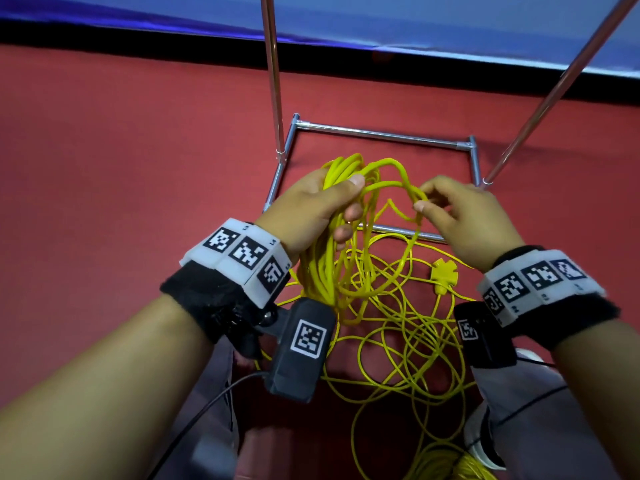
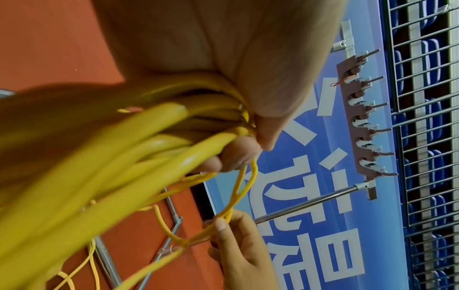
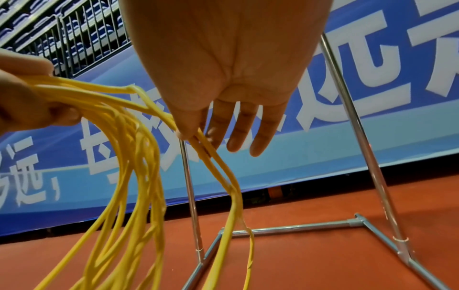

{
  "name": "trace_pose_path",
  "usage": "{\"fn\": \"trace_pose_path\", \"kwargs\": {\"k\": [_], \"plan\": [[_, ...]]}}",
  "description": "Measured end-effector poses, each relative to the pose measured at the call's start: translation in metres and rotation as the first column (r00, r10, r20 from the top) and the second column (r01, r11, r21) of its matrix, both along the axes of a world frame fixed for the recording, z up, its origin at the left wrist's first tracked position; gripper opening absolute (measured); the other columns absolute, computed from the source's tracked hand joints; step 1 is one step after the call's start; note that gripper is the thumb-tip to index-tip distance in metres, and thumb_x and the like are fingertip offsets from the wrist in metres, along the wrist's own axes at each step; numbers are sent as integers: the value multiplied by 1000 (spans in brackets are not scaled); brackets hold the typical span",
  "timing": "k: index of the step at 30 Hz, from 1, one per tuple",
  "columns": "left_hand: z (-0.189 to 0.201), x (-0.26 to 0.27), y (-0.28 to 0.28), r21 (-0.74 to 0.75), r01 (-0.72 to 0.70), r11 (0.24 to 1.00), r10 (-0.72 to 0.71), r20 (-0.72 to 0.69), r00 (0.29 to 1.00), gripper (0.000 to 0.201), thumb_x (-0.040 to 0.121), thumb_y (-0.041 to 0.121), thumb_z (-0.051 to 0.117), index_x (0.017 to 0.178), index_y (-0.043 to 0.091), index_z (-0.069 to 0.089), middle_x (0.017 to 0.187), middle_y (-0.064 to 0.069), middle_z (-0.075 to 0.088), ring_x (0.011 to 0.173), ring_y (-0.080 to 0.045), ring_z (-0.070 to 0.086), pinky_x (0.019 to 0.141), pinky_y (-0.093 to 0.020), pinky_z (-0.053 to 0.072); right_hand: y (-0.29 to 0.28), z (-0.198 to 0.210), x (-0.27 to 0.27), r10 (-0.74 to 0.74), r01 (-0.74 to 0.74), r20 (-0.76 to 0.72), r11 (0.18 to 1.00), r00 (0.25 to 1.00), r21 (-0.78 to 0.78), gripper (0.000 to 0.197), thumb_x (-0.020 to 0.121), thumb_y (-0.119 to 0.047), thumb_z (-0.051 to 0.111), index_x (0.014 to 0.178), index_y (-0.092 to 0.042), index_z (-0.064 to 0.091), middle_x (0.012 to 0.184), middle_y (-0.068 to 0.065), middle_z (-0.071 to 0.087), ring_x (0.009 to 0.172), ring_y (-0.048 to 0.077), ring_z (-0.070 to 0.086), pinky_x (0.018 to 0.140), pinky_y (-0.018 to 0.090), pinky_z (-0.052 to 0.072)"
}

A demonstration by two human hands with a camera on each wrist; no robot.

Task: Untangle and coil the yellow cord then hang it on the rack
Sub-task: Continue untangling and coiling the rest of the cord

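Fingers of your left hand (image 1: 311,206) curl round several gathered loops of the yellow cord (image 1: 346,271), right hand (image 1: 464,216) pinches one strand; most cord lies tangled on the floor (image 1: 121,150), rack (image 2: 360,121) unused

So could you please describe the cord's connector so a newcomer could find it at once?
Start at the metal rack base on the red floor. Just below the right hand, among loose yellow cord loops, lies the connector: the only flat, blocky yellow piece amid thin strands.
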State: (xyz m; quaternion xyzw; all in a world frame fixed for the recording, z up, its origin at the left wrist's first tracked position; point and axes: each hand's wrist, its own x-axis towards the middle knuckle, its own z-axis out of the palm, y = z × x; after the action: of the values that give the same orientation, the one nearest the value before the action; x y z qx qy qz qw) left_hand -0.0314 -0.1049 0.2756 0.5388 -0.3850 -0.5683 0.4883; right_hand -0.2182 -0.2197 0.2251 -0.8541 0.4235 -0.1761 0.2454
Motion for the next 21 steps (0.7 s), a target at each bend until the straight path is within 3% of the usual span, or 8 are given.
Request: {"fn": "trace_pose_path", "kwargs": {"k": [3, 5, 8, 10, 12, 16, 19, 21], "plan": [[0, 6, -1, 19, -20, 1000, 20, 22, 1000, 11, 102, 20, 38, 106, 11, 43, 53, 8, 43, 40, -8, 37, 42, -19, 38, -5, 5, -6, 38, -46, -52, 984, 998, -171, 10, 92, -25, 57, 99, -17, 59, 86, -4, 53, 87, 24, 46, 76, 32, 33], [0, 8, 0, 14, -9, 1000, 8, 46, 999, 11, 102, 19, 39, 101, 9, 43, 53, 8, 43, 40, -8, 37, 42, -19, 38, -6, 6, -7, 9, -18, -43, 979, 999, -203, 12, 90, -30, 59, 94, -19, 59, 76, -8, 47, 79, 21, 44, 70, 31, 32], [0, 9, 2, 0, -5, 1000, 5, 53, 999, 9, 101, 18, 39, 101, 10, 43, 53, 9, 42, 40, -8, 37, 43, -19, 37, -3, 1, -6, -52, 51, -53, 998, 997, -22, 22, 88, -34, 63, 81, -15, 54, 62, 0, 48, 62, 22, 43, 60, 36, 32], [0, 11, 2, -17, -28, 999, 29, 37, 999, 10, 102, 18, 38, 107, 10, 43, 54, 9, 42, 40, -7, 36, 43, -20, 37, -2, -6, -7, -20, 33, -132, 995, 991, 92, 32, 89, -33, 61, 72, -10, 48, 60, 7, 48, 60, 26, 43, 59, 33, 34], [1, 14, 2, -27, -58, 998, 58, 22, 998, 11, 102, 18, 38, 109, 11, 42, 55, 8, 42, 40, -7, 36, 43, -20, 37, -3, -11, -10, 27, -3, -185, 992, 982, 126, 33, 91, -28, 60, 66, -13, 43, 60, 4, 45, 62, 25, 42, 57, 30, 29], [-1, 19, 2, -51, -111, 992, 113, 36, 993, 9, 102, 19, 39, 103, 10, 41, 56, 7, 42, 40, -8, 36, 44, -22, 36, -2, -18, -16, 77, -27, -246, 979, 966, 200, 17, 95, -23, 53, 79, -19, 49, 79, 5, 57, 77, 24, 49, 64, 33, 31], [1, 24, 2, -61, -158, 986, 160, 20, 987, 10, 102, 18, 39, 96, 10, 39, 56, 7, 41, 39, -8, 35, 44, -22, 36, -2, -23, -20, 82, -4, -270, 961, 959, 276, 23, 98, -28, 46, 76, -23, 41, 70, 3, 51, 67, 21, 46, 62, 34, 32], [1, 27, 3, -63, -179, 982, 181, 24, 983, 15, 102, 18, 39, 87, 14, 40, 56, 7, 42, 39, -8, 36, 44, -23, 36, -4, -25, -20, 38, 17, -184, 957, 982, 289, 20, 98, -27, 45, 78, -25, 42, 72, 3, 61, 64, 19, 50, 65, 35, 38]]}}
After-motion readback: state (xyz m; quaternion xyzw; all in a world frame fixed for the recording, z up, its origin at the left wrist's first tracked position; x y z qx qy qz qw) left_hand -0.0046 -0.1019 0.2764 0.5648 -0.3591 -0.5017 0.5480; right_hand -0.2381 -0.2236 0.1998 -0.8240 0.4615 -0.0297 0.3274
